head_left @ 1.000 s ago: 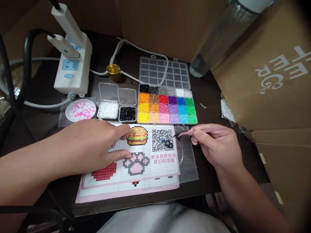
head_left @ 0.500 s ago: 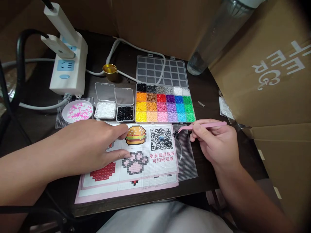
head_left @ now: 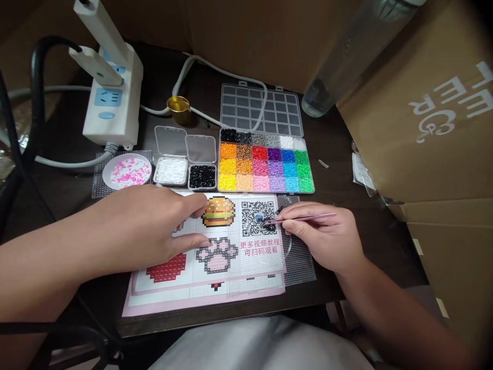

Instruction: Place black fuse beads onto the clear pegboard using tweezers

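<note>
My right hand (head_left: 323, 231) is closed on pink tweezers (head_left: 308, 218), whose tips reach dark beads (head_left: 269, 226) over the printed QR code. Whether a bead sits between the tips is too small to tell. My left hand (head_left: 162, 226) rests on the pattern sheet (head_left: 208, 306), thumb and forefinger apart on either side of the hamburger and paw pictures, with nothing visible between them. A clear pegboard (head_left: 254, 288) overlies the sheet's right part, and another pegboard (head_left: 302, 257) extends beyond its right edge.
Behind the sheet stand a sorted bead case (head_left: 265, 161), a box of white beads (head_left: 171, 171) and one of black beads (head_left: 202, 177). A dish (head_left: 127, 171) holds pink and white beads. A power strip (head_left: 115, 97), gold cup (head_left: 178, 110), bottle (head_left: 327, 87) and cardboard (head_left: 435, 169) surround them.
My right hand has moved left with the tweezers, bringing their tips from the sheet's right edge to the beads over the QR code. My left hand keeps its place on the sheet.
</note>
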A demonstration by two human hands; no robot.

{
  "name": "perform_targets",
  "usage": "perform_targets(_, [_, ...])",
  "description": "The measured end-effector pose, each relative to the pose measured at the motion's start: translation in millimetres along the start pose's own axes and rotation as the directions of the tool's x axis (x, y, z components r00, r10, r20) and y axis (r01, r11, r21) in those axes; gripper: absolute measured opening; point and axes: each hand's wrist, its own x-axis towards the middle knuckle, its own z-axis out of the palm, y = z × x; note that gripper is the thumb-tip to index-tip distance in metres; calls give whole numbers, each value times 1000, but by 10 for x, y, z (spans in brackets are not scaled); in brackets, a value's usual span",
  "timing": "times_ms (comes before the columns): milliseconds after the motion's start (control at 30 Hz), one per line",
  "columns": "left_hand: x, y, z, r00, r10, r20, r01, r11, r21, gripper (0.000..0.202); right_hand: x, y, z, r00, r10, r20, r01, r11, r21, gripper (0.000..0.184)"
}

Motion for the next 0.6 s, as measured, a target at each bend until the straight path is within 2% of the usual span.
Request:
perform_targets(300, [-11,6,-3,1000,26,1,-26,999,19,56,12,-38,10,999,50,-9,-50,999,-8,22])
perform_targets(433, [-17,-3,-7,1000,29,-11,-29,999,20,53,2,3,-72,995,83,-62,-83,997,-1,21])
perform_targets(600, [-19,-6,-19,1000,8,13,-8,1000,7,51,-3,65,-190,977,85,-195,-87,996,-4,22])
